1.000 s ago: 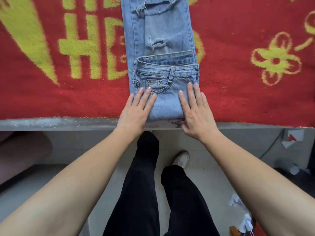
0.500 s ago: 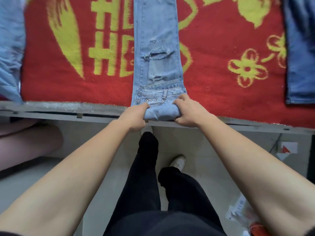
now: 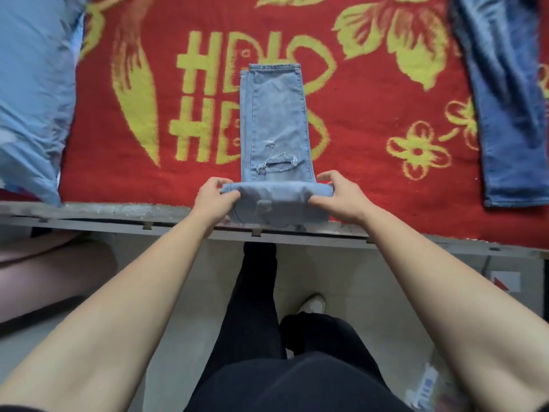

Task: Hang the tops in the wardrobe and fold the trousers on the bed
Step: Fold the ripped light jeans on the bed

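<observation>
Light-blue ripped denim jeans lie lengthwise on the red blanket with yellow letters and flowers, their legs running away from me to the hems at the far end, with frayed tears across the fabric nearer to me. The near part of the jeans is doubled into a thick folded bundle at the near edge of the bed, and I hold that bundle at both ends. My left hand pinches its left end, thumb on top and fingers curled underneath. My right hand clamps the right end the same way, thumb over the upper fold and fingers wrapped around the edge. The fold stands up a little off the blanket between my hands. Just under the bundle runs the grey bed-frame rail, along the near side of the blanket. Far to the right, well apart from my jeans, a darker blue pair of jeans lies flat on the blanket. On the left edge rests a pale blue garment, crumpled. Below the rail I see my black trousers and one white shoe on the pale floor.
</observation>
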Motion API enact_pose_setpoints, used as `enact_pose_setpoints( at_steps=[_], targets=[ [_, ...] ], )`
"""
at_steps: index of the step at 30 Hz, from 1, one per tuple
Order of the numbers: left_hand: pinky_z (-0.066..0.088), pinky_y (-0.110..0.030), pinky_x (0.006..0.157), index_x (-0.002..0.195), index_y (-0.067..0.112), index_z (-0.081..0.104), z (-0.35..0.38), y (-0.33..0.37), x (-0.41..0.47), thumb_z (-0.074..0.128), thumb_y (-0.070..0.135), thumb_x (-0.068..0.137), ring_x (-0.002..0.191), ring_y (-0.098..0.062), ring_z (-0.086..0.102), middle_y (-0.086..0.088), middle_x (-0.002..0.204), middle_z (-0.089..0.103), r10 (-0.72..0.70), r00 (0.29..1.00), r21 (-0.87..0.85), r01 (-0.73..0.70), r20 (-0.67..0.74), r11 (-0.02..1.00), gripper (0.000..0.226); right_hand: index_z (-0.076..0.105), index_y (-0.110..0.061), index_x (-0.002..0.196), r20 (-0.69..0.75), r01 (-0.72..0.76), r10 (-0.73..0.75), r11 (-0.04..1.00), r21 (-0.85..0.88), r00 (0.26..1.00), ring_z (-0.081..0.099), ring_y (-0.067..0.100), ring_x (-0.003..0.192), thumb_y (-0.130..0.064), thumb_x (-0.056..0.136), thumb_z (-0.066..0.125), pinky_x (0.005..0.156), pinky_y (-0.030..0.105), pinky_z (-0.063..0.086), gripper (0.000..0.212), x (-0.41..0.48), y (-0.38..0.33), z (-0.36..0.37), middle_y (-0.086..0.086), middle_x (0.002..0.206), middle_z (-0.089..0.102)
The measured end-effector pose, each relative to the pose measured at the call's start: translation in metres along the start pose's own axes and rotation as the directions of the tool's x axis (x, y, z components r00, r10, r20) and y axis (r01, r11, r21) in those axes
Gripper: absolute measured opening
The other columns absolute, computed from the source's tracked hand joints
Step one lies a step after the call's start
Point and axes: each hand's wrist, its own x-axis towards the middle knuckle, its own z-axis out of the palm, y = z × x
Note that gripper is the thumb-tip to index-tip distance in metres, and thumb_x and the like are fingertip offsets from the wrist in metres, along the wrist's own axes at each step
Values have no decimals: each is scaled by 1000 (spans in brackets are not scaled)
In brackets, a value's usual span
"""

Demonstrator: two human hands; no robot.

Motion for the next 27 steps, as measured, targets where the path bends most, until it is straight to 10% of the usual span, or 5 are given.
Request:
enact_pose_setpoints(
  at_steps=[5,19,27],
  targets=[
    [53,-39,93,114,10,65,21,10,92,64,22,91,105,-23,65,-9,112,69,-90,996,-173,84,-22,981,26,54,-21,129,-133,-139,174,961,237,976,58,20,114,-65,86,59,87,30,43,62,89,-12,1,-2,124,62],
    [37,-44,65,113,8,41,71,-14,192,35,39,103,87,-44,60,-20,96,64,68,992,400,-18,-110,916,33,37,-16,123,-400,-267,220,962,-65,890,60,50,85,-58,100,35,63,40,29,48,209,-3,52,27,96,66],
    [40,-38,88,119,9,51,53,31,238,62,29,87,104,-27,56,-6,109,58,110,987,260,-77,-116,963,40,46,-13,133,-475,-412,396,908,75,786,48,33,122,-36,82,62,101,44,37,58,256,-61,17,12,128,53]
  ],
)
